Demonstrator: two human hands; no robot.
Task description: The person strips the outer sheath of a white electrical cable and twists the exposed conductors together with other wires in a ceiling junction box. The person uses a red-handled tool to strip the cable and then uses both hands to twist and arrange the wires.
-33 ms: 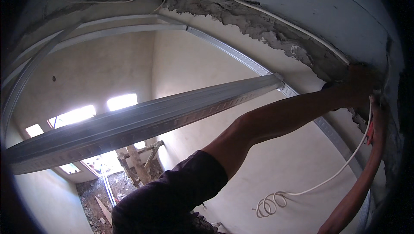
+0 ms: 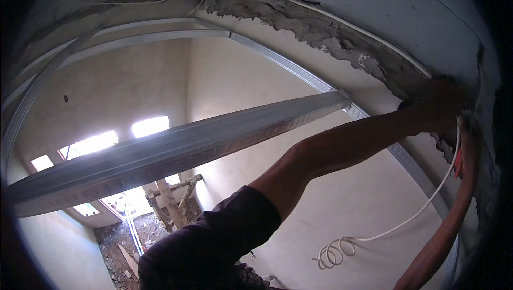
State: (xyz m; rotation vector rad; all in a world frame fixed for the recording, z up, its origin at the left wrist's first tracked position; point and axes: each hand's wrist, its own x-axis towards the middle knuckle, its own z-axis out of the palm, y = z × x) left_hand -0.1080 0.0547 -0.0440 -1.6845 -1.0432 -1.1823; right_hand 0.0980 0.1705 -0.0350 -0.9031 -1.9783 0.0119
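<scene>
High at the right, against the rough top of the wall, my left hand (image 2: 444,103) is in deep shadow. A white cable (image 2: 368,32) runs along the wall top into it, and the fingers seem closed there. A dark band (image 2: 409,105) circles that wrist. Just below, my right hand (image 2: 469,143) is closed around a tool with red handles (image 2: 458,163), which looks like pliers; its jaws are hidden. From between the hands, the cable's loose length hangs down and ends in a loose coil (image 2: 334,253).
A metal ceiling channel (image 2: 176,153) crosses in front of me and meets a perforated wall rail (image 2: 283,59). Broken plaster (image 2: 320,36) edges the wall top. Far below are bright windows (image 2: 150,126), a wooden frame (image 2: 173,204) and a rubble-strewn floor (image 2: 115,252).
The view has shifted very slightly. My right hand and the red handles are almost where they were, and the cable hangs the same way.
</scene>
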